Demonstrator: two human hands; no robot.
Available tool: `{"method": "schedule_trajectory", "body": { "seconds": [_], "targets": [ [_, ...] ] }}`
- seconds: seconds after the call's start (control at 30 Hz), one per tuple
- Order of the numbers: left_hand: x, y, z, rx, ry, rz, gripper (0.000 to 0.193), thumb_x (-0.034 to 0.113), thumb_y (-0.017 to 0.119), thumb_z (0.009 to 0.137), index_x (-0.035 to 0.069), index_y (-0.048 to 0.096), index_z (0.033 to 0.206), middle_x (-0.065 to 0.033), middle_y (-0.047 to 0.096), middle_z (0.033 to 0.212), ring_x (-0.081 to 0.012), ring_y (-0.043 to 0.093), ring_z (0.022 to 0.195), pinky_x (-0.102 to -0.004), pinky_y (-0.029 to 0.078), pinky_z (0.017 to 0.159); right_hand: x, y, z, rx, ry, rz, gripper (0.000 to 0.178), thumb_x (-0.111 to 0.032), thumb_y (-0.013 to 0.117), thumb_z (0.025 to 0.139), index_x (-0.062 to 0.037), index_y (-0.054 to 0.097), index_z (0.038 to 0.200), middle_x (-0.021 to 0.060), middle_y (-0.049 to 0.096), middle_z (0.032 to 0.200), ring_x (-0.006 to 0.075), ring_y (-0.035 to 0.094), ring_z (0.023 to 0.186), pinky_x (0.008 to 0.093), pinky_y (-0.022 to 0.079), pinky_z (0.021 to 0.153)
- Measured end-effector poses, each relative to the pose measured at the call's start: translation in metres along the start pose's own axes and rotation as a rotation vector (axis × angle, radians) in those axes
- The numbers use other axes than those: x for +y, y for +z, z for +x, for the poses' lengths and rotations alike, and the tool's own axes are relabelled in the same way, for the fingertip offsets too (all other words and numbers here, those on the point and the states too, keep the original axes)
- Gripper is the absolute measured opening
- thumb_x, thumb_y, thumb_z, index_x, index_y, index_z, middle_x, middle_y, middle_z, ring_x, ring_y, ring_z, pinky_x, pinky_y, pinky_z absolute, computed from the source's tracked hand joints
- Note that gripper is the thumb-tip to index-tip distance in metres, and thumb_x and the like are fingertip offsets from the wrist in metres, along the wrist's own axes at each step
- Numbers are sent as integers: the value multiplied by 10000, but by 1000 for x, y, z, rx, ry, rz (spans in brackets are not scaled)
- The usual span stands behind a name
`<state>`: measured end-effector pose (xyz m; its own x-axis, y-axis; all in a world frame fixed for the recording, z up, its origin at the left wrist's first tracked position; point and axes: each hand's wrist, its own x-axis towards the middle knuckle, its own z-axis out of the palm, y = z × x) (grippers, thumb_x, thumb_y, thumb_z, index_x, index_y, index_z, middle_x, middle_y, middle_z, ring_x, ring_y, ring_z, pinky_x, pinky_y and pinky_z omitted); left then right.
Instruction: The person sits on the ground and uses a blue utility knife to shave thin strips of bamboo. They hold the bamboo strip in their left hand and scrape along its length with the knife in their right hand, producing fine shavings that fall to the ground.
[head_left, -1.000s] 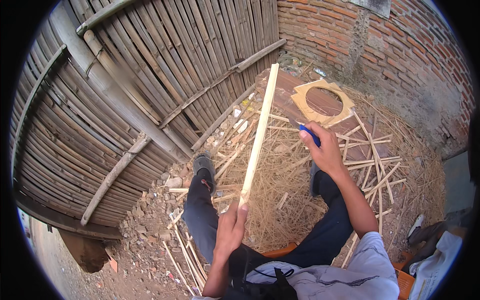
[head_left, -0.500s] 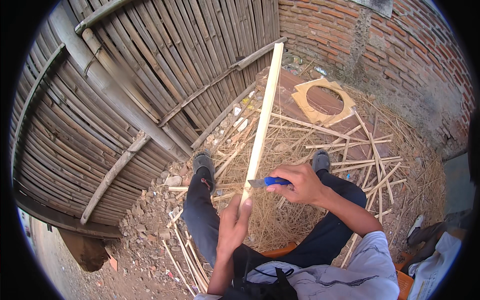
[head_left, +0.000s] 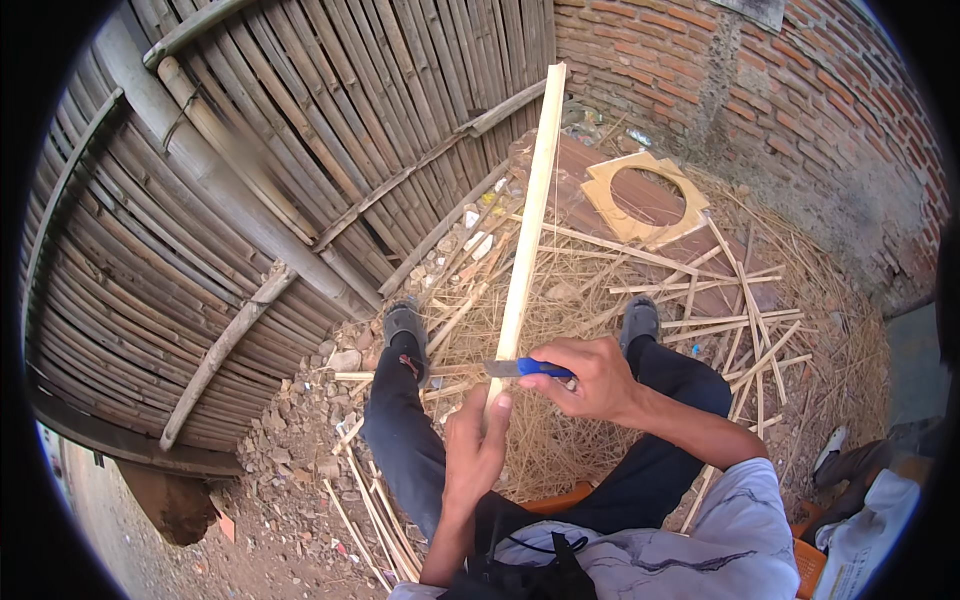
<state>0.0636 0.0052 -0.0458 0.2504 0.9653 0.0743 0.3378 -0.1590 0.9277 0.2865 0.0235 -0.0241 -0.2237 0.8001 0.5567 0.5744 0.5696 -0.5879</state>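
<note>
My left hand [head_left: 476, 440] is closed round the lower end of a long, pale bamboo strip [head_left: 531, 240], which slants up and away from me between my knees. In my right hand [head_left: 590, 374] is a utility knife [head_left: 540, 368] with a blue handle, gripped in closed fingers. Its blade [head_left: 502, 368] lies across the strip just above my left thumb, touching it. The strip's far end reaches up in front of the corner where fence and brick wall meet.
Cut strips [head_left: 755, 330] lie on straw at the right, more [head_left: 375, 520] by my left leg. A board with a round hole [head_left: 603, 195] rests on a brown panel [head_left: 560, 190]. A bamboo fence [head_left: 300, 130] stands left, a brick wall [head_left: 660, 75] behind. Another person's leg [head_left: 850, 485] shows at right.
The blade has turned to lie more squarely across the strip, its tip now past the left edge. The strip's far end has risen slightly in view.
</note>
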Motion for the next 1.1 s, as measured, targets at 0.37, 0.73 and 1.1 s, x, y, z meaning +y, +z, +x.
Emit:
{"method": "schedule_trajectory", "body": {
  "seconds": [0.37, 0.73, 1.1],
  "targets": [
    [-1, 3, -2, 22, -27, 12, 307, 290, 580, 1141, -1, 668, 1176, -155, 605, 691, -259, 578, 600, -436, 451, 616, 0, -2, 2, 6, 3, -70, 309, -365, 838, 955, -81, 817, 1073, 90, 818, 924, 257, 779, 708, 364, 592, 589],
    [-2, -12, -38, -171, -134, -183, 317, 290, 565, 1151, -8, 648, 1083, -13, 520, 679, -98, 478, 647, -338, 404, 596, 62, -83, 27, 480, 300, -174, 298, -301, 761, 1046, -4, 785, 1044, 67, 670, 667, 124, 598, 593, 326, 442, 563],
    [6, -23, -10, -197, -284, -454, 450, 466, 455, 1184, 90, 585, 975, 69, 384, 714, -49, 324, 612, -265, 256, 550, 19, -41, 7, 162, 44, -101, 309, -335, 838, 968, -35, 780, 1019, 128, 794, 879, 266, 778, 707, 353, 587, 619]
  ]
}}
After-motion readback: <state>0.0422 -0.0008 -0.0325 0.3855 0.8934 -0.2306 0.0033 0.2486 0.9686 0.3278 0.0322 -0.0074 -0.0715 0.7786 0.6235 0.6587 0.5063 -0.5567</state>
